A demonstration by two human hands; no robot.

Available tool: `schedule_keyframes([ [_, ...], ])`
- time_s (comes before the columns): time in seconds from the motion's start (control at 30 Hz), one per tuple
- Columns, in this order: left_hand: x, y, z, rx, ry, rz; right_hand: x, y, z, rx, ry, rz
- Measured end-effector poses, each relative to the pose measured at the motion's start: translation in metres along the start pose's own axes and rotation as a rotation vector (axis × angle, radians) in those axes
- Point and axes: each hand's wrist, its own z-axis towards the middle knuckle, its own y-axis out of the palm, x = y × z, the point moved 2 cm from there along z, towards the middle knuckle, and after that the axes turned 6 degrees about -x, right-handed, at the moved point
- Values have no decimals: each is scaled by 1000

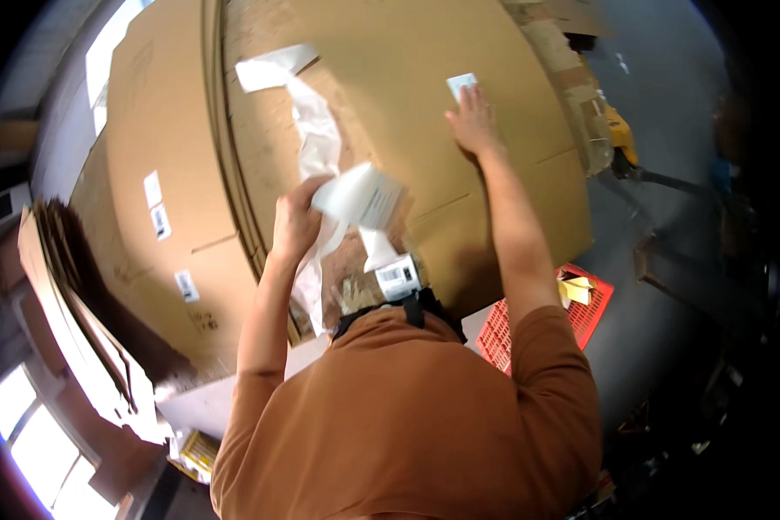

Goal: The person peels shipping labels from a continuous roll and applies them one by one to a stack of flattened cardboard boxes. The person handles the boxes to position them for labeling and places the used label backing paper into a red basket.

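Note:
My left hand (296, 224) is closed on the end of a white label strip (355, 192), which curls out over the gap between two cardboard stacks. Some printing shows on its outer part, blurred. With fingers stretched out flat, my right hand (475, 126) lies on a large brown cardboard sheet (494, 186). Its fingertips touch a small white label (459, 83) on that sheet. A long white paper strip (317, 130) trails from beyond my left hand down toward my body. Nearer me, a white label with dark print (399, 276) lies by the strip's lower end.
Left of me is another stack of flat cardboard (160, 113), its top sheet bearing several white labels (160, 222). More cardboard (78, 303) leans at the far left. A red plastic crate (594, 316) holding yellowish paper sits at lower right. Something yellow (620, 139) stands beyond the right edge.

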Motion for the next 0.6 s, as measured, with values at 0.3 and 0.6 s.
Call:
schedule_keyframes([
  [0.3, -32, 2, -17, 173, -175, -255, -83, -88, -181, -511, -103, 1249],
  [0.6, 38, -15, -35, 189, -161, -325, -90, -68, -250, -414, -391, 1235],
])
